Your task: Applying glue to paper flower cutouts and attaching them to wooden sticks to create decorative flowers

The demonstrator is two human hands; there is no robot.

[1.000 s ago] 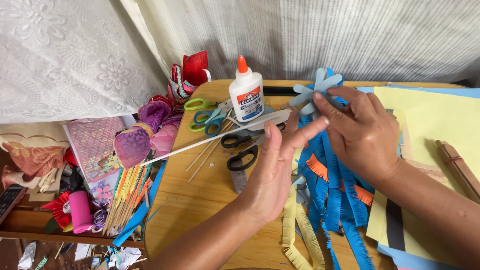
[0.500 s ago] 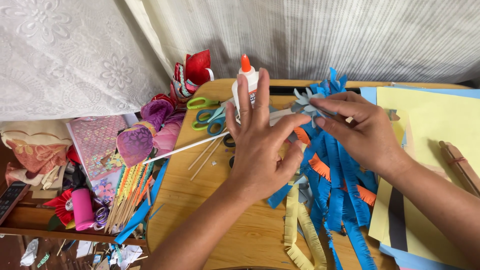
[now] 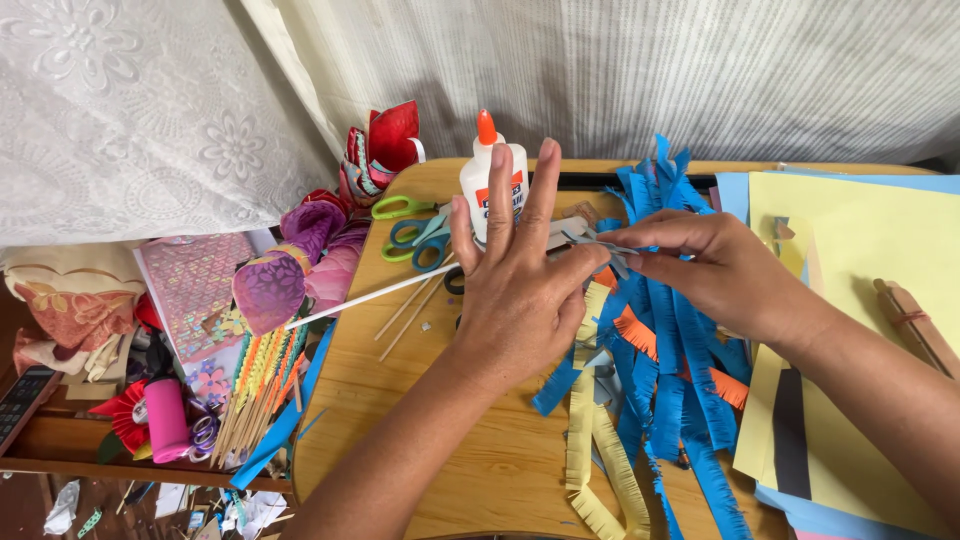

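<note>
Behind your left hand (image 3: 515,300) stands the white glue bottle (image 3: 490,175), orange-capped, with a blue-and-orange label. Left fingers splay wide, more upright than before; right hand (image 3: 715,270) pinches blue fringed paper strips (image 3: 665,330) right of the bottle, on the desk (image 3: 470,470).

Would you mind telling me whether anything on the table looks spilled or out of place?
Nothing looks spilled: the glue bottle stands upright and capped. Fringed paper strips lie in a loose heap, and one yellow strip trails to the table's near edge.
</note>
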